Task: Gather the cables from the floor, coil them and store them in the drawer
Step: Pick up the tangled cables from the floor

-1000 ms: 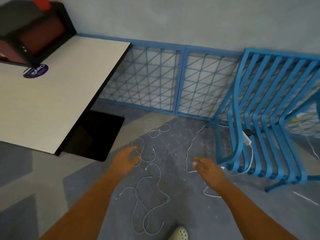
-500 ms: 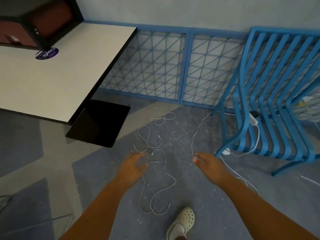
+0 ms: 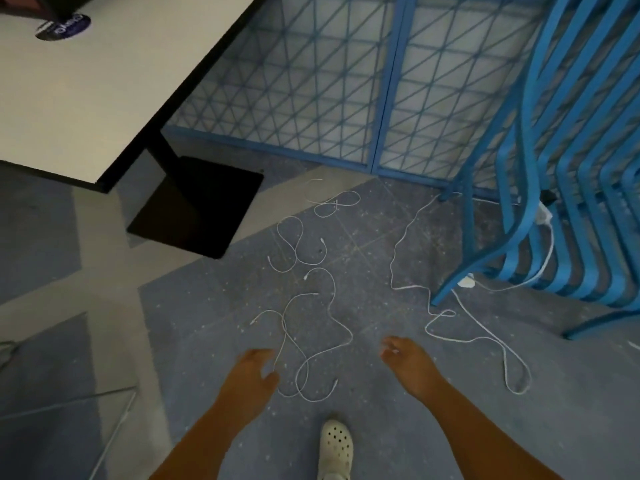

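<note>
Several thin white cables lie loose on the grey-blue floor. A long tangled cable (image 3: 332, 317) loops down between my hands. A smaller looped cable (image 3: 294, 244) lies further off, and another small one (image 3: 332, 202) rests near the fence. A long cable (image 3: 446, 313) snakes along the right and under the chair. My left hand (image 3: 254, 374) hovers open at the near loops of the tangled cable, fingers spread. My right hand (image 3: 407, 360) hovers open over bare floor, holding nothing. No drawer is in view.
A white-topped table (image 3: 86, 98) with a black square base (image 3: 197, 206) stands at the left. A blue mesh fence (image 3: 346, 91) runs along the back. Blue slatted chairs (image 3: 561, 188) fill the right. My white clog (image 3: 335, 448) is on the floor below.
The view has tipped downward and closer to the floor. Both hands have dropped toward the near end of the tangled cable, still holding nothing.
</note>
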Demonstrator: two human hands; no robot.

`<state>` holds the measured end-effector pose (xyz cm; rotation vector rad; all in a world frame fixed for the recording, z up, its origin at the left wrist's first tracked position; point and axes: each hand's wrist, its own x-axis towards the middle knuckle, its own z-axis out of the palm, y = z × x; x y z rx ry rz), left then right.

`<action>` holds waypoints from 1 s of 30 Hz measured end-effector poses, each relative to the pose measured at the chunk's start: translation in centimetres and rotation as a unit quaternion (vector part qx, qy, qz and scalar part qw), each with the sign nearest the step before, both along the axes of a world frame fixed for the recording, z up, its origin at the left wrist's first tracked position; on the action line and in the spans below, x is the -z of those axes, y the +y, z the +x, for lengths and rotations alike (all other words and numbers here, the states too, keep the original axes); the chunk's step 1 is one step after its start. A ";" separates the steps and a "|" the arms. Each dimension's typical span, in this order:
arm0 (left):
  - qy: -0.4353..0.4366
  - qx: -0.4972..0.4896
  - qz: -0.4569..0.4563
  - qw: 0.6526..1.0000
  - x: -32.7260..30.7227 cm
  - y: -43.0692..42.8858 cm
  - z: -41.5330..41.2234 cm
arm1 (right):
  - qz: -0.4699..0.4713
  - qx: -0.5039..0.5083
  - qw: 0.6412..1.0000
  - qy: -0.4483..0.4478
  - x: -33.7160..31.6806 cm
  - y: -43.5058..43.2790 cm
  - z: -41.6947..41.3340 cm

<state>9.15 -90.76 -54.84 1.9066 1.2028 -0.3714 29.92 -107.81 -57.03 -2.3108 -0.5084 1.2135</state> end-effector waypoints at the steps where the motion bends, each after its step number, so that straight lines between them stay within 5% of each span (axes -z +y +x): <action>1: 0.010 0.002 -0.003 1.000 1.0 -0.3 0.1 | -0.009 -0.009 1.000 0.009 1.3 0.1 0.2; 21: 0.046 0.214 0.045 0.975 37.8 2.8 4.5 | -0.042 -0.169 0.982 -0.077 33.5 3.7 0.8; 30: 0.072 0.251 0.045 0.964 46.3 1.8 1.0 | -0.053 -0.196 0.975 -0.087 41.4 3.7 -2.4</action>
